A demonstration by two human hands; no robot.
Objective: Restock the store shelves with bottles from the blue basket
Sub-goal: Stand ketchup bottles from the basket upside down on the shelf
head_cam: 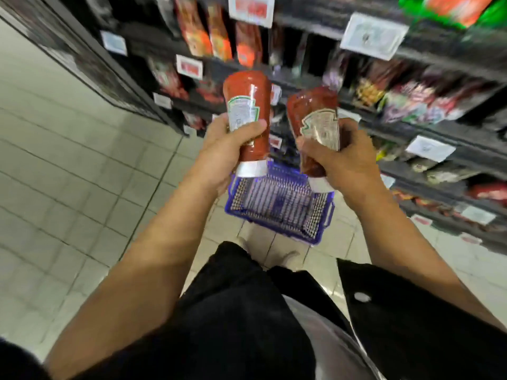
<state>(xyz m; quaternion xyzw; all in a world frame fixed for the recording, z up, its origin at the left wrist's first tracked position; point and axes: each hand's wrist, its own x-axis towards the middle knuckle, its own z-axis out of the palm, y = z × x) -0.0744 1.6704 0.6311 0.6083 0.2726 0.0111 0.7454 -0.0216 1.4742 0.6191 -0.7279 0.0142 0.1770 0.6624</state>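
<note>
My left hand [225, 152] grips a red ketchup bottle [247, 91] with a white label and its white cap pointing down. My right hand [345, 163] grips a second red ketchup bottle [310, 105], also cap down and tilted a little to the left. Both bottles are held in the air above the blue basket [279, 207], which stands on the tiled floor below my hands and looks empty. The dark store shelves [428, 133] run along the right and the back.
The shelves hold blurred packets and bags with white price tags [429, 148] on their edges. Pale floor tiles [68, 174] spread to the left. My dark trousers and shoes [285, 256] sit just behind the basket.
</note>
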